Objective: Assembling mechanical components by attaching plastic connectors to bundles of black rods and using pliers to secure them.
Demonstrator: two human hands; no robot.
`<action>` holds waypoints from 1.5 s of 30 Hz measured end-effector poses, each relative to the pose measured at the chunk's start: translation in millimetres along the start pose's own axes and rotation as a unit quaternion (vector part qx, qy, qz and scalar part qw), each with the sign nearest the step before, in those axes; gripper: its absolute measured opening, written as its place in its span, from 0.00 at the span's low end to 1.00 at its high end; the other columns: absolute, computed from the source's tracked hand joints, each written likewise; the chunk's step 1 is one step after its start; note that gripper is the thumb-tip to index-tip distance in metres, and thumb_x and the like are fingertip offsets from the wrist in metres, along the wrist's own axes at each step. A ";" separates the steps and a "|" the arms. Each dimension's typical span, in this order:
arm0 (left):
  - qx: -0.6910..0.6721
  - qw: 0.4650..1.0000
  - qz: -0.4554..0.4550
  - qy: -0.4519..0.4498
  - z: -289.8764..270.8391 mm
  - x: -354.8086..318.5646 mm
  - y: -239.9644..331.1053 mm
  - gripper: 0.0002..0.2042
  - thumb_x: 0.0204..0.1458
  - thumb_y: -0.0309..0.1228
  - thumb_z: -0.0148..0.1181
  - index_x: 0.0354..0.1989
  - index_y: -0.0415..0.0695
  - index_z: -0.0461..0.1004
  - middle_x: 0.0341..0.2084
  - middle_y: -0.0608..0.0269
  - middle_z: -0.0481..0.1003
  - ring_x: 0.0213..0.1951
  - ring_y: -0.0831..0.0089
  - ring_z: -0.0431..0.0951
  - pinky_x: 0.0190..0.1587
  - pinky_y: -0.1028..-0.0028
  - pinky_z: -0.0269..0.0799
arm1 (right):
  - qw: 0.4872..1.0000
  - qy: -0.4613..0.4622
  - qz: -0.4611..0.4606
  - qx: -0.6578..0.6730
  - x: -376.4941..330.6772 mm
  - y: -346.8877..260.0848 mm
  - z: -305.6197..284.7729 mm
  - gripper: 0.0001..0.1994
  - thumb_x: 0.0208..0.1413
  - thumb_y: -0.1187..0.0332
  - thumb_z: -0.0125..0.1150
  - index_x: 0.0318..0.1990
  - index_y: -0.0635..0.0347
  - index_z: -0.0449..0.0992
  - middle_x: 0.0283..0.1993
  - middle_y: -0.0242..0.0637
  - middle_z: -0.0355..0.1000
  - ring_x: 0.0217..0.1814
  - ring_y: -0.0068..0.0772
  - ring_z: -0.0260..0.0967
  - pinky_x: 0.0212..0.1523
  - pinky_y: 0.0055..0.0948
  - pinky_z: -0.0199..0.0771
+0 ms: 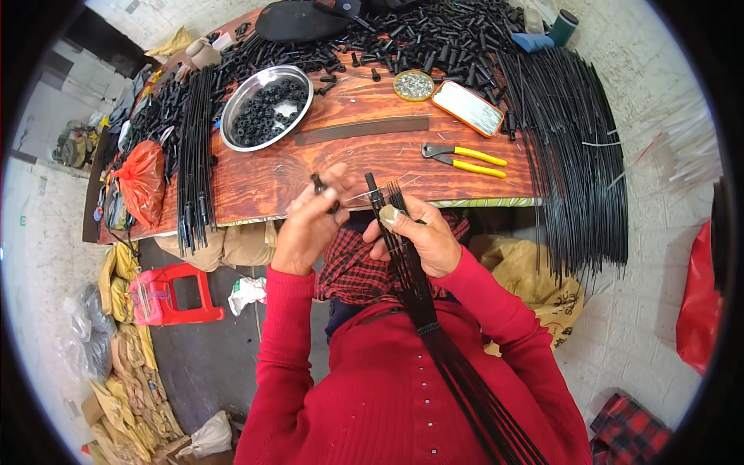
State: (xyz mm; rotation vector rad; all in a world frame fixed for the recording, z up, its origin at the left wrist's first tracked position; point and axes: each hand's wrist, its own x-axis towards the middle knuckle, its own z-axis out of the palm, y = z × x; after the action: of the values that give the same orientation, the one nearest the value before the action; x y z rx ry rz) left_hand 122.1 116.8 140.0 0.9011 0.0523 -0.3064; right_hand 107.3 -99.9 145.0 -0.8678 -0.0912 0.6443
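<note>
In my left hand (pixel 308 225) is a small black plastic tube-like part (pixel 318 184), partly hidden by blurred fingers. My right hand (pixel 422 236) is closed round a bundle of thin black ribs (pixel 411 283) that looks like an umbrella frame. A covering sits on its thumb tip. The bundle slants from between my hands down over my front to the lower right. At its upper end a short black tube (pixel 370 182) sticks up beside the rib ends. A thin pale wire stretches between that end and my left hand.
On the wooden table (pixel 256 190) are a steel bowl (pixel 226 128) of black rings, yellow-handled pincers (pixel 469 159), a flat dark strip (pixel 364 129), a tin of small metal bits (pixel 414 85) and an orange-rimmed tray (pixel 469 108). Black rods (pixel 577 155) overhang the right edge. A red stool (pixel 174 294) stands lower left.
</note>
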 end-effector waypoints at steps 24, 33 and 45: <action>-0.123 0.988 0.015 -0.091 17.0 22.9 12.3 0.22 0.66 0.34 0.48 0.63 0.35 0.59 0.55 0.44 0.69 0.60 0.49 0.69 0.65 0.56 0.65 | 0.998 -0.022 0.016 -0.048 8.9 6.9 9.9 0.16 0.65 0.60 0.55 0.50 0.65 0.69 0.36 0.45 0.76 0.31 0.33 0.78 0.31 0.25 0.79; -0.052 0.996 0.054 -0.055 16.3 23.3 7.0 0.25 0.64 0.37 0.53 0.65 0.36 0.59 0.43 0.56 0.76 0.50 0.63 0.75 0.58 0.62 0.71 | 0.999 -0.023 0.031 -0.035 8.4 8.8 8.3 0.15 0.65 0.61 0.54 0.49 0.64 0.69 0.36 0.44 0.76 0.30 0.32 0.78 0.31 0.25 0.79; 0.012 0.996 0.086 0.013 15.1 19.5 2.8 0.22 0.61 0.34 0.58 0.60 0.38 0.65 0.48 0.51 0.76 0.45 0.67 0.78 0.50 0.68 0.77 | 0.999 -0.033 0.018 -0.037 9.9 10.8 7.7 0.13 0.66 0.62 0.52 0.49 0.63 0.69 0.36 0.42 0.76 0.30 0.30 0.77 0.31 0.24 0.77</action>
State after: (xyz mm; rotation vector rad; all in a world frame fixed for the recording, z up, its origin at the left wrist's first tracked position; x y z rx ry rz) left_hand 140.3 102.0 148.2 0.9261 -0.0058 -0.1344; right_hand 107.5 -84.0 140.4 -0.9210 -0.1594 0.7078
